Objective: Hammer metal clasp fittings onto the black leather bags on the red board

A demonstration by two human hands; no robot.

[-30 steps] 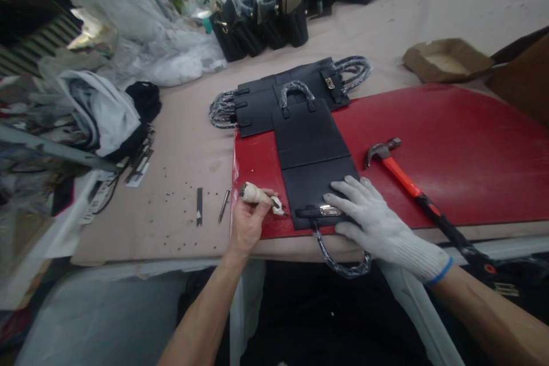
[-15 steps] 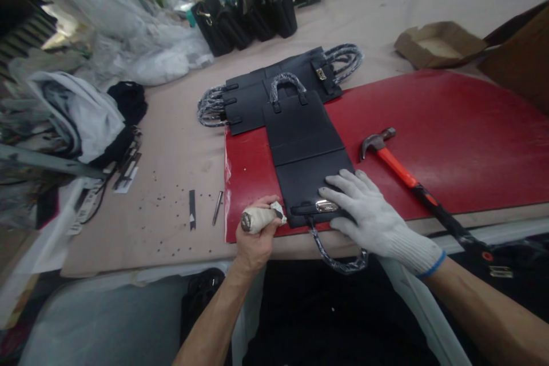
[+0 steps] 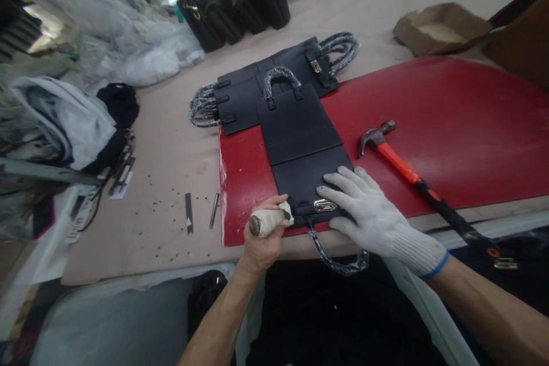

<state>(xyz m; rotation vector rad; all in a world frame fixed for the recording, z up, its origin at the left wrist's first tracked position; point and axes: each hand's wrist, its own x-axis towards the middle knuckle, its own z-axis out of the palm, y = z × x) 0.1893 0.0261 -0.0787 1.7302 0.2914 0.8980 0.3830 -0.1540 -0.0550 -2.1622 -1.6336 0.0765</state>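
My bare left hand (image 3: pixel 262 246) is wrapped round a short tape-wrapped tool (image 3: pixel 268 222), off-white with a round brown end. Its far tip reaches the left edge of a black bag panel (image 3: pixel 306 146); the working end is hidden. In a white knit glove, my right hand (image 3: pixel 364 211) lies spread on the panel's lower right part. Beside its fingers sits a shiny metal clasp (image 3: pixel 325 206) on a dark strap. The panel lies flat with a plastic-wrapped handle at each end; the near handle (image 3: pixel 338 263) hangs over the table's front edge.
Right of the panel, a claw hammer (image 3: pixel 401 166) lies on the red board (image 3: pixel 450 114). More black bag panels (image 3: pixel 240 100) lie behind. A metal punch rod (image 3: pixel 214 210) and a dark strip (image 3: pixel 189 213) are at left. A cardboard tray (image 3: pixel 441 28) stands at back right.
My left hand has moved slightly right with the tape-wrapped tool, which now overlaps the panel's near left corner. My right hand stays on the panel. The view has shifted a little.
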